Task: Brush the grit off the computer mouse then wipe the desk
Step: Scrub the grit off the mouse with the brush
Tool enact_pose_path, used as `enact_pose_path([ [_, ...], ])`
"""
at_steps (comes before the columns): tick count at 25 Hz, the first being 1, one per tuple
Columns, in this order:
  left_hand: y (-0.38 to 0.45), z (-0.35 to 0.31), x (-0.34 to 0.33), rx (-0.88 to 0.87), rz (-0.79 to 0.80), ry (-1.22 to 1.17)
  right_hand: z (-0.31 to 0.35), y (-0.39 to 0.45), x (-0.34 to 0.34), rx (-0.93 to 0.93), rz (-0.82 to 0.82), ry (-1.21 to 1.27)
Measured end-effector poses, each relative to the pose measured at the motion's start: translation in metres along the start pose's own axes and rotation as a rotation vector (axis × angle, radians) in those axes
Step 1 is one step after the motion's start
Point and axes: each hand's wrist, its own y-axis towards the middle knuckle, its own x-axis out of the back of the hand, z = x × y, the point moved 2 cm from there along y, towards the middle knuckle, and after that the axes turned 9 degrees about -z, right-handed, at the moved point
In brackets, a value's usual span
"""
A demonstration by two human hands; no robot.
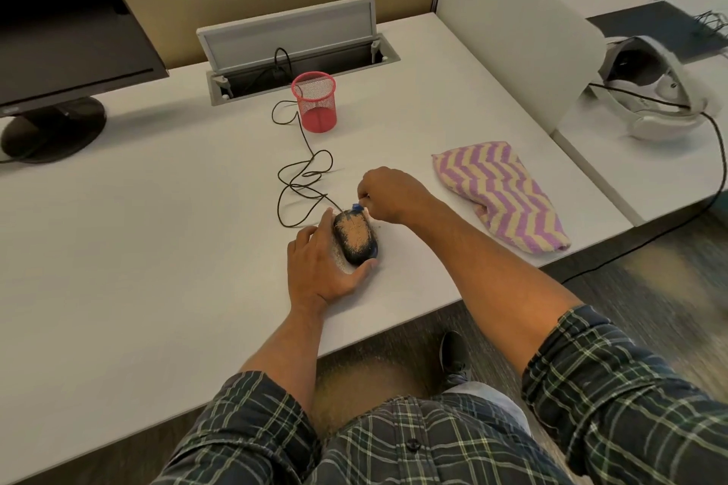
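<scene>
- Mouse (pixel 355 237) sits on the desk (pixel 157 209) near the front edge, its top coated in tan grit (pixel 356 234).
- Left hand (pixel 321 262) cups the mouse from its left side — fingers along the flank, thumb curled round the near end, holding it steady.
- Right hand (pixel 388 193) hovers at the far end of the mouse, fingers curled, pinching a small brush (pixel 356 207); only a blue tip shows, the rest is hidden in the fist.
- Some grit already lies on the desk just beside the mouse, left and right.
- Cord (pixel 303 177) loops loosely behind the mouse toward the red cup (pixel 315 102) and the cable hatch (pixel 299 55).
- Striped towel (pixel 500 195) lies to the right, well apart from the hands, untouched — wiping not yet begun.
- Risks, as I judge them:
  - Brisk strokes toward the body could fling grit off the front edge onto lap or floor.
  - Grit may pack into the wheel and button seams if pressed rather than flicked.
  - Left hand catches swept grit on its fingers and could spread it later.
  - A stroke away from the body may scatter grit under the cord loops, harder to wipe.
</scene>
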Motion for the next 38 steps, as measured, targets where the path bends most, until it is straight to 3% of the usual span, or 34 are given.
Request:
enact_pose_path([
  [13, 0.0, 0.001, -0.001, 0.002, -0.013, -0.004, 0.001, 0.001, 0.0, 0.018, 0.013, 0.004],
  [18, -0.001, 0.002, -0.001, 0.006, -0.01, 0.013, -0.002, 0.001, 0.006, 0.004, -0.055, 0.065],
  [38, 0.0, 0.003, -0.003, 0.009, -0.006, 0.005, 0.01, 0.006, 0.002, 0.126, 0.025, 0.01],
])
